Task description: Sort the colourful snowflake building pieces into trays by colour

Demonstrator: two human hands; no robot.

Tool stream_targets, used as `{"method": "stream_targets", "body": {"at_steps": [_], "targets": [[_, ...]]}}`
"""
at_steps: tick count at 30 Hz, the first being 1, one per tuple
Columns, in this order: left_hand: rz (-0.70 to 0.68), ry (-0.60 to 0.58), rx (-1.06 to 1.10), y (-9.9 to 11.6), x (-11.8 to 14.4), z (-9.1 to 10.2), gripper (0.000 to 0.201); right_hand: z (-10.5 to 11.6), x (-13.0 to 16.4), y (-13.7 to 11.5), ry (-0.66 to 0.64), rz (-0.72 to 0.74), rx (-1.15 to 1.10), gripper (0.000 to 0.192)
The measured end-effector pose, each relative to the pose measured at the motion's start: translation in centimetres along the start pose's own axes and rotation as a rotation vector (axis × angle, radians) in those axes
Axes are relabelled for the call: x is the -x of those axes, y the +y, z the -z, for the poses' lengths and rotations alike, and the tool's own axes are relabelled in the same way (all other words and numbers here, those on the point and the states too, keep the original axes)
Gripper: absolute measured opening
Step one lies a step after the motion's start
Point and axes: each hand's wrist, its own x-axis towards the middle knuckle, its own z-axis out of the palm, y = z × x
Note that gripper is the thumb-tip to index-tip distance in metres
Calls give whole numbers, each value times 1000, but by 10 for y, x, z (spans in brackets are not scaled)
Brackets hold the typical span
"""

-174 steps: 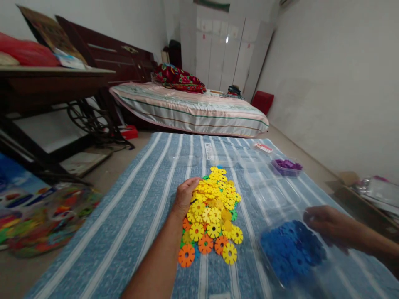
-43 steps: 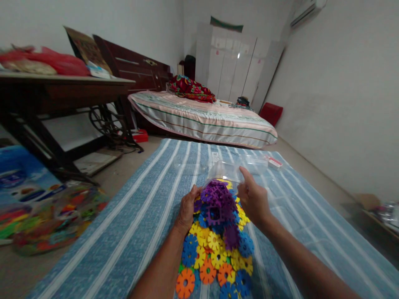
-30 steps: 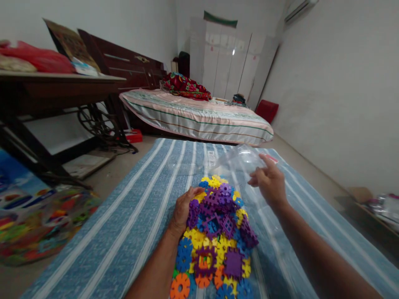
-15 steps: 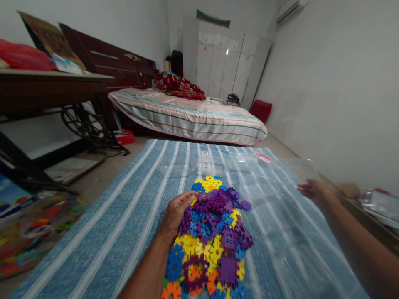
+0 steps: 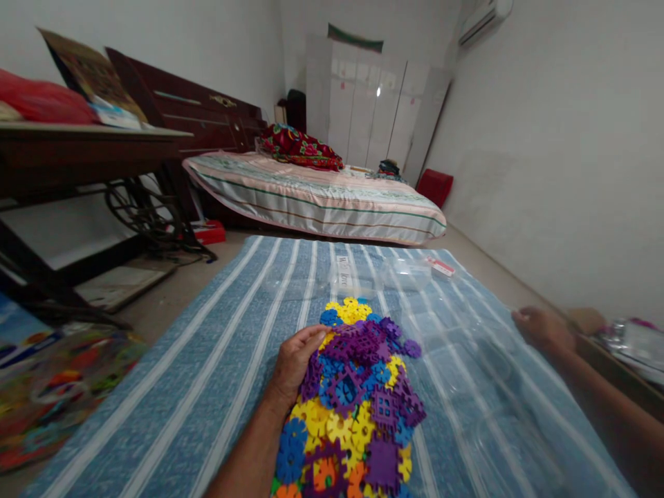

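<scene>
A pile of plastic building pieces (image 5: 357,429) in purple, yellow, blue and orange spreads over the cloth in front of me: snowflake discs and notched squares. Against the pile's left side rests my left hand (image 5: 298,356), its fingers stretched out and the tips at the purple squares (image 5: 360,342). My right hand (image 5: 544,328) is at the right edge of the cloth, blurred, with its fingers curled. Clear plastic sheeting or packaging (image 5: 446,366) lies between the pile and my right hand. Whether that hand grips any of it cannot be seen.
A blue striped cloth (image 5: 207,360) covers the surface. Clear containers (image 5: 407,273) and a red-and-white box (image 5: 442,268) sit at its far edge. Left stand a treadle table (image 5: 93,149) and a bag of colourful pieces (image 5: 67,394); a bed (image 5: 321,200) is beyond.
My right hand has moved a little to the right and its fingers are more curled. Clear plastic that stood up beside it is now lower. My left hand stays against the pile.
</scene>
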Motion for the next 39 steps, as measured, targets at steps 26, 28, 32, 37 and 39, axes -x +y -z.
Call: {"method": "stream_targets", "body": {"at_steps": [26, 28, 32, 37, 39], "targets": [[7, 15, -94, -2, -3, 4, 48, -31, 9, -215, -168, 713, 394, 37], [4, 18, -84, -1, -1, 4, 49, -27, 17, -212, -201, 722, 426, 34], [-24, 34, -87, -2, -1, 3, 49, -15, 37, -209, -218, 707, 430, 32], [-60, 42, -135, -10, -7, 6, 50, 1, 104, -214, -255, 833, 268, 28], [-92, 63, -198, -12, -8, 6, 49, -5, 133, -216, -391, 899, 6, 28]]}}
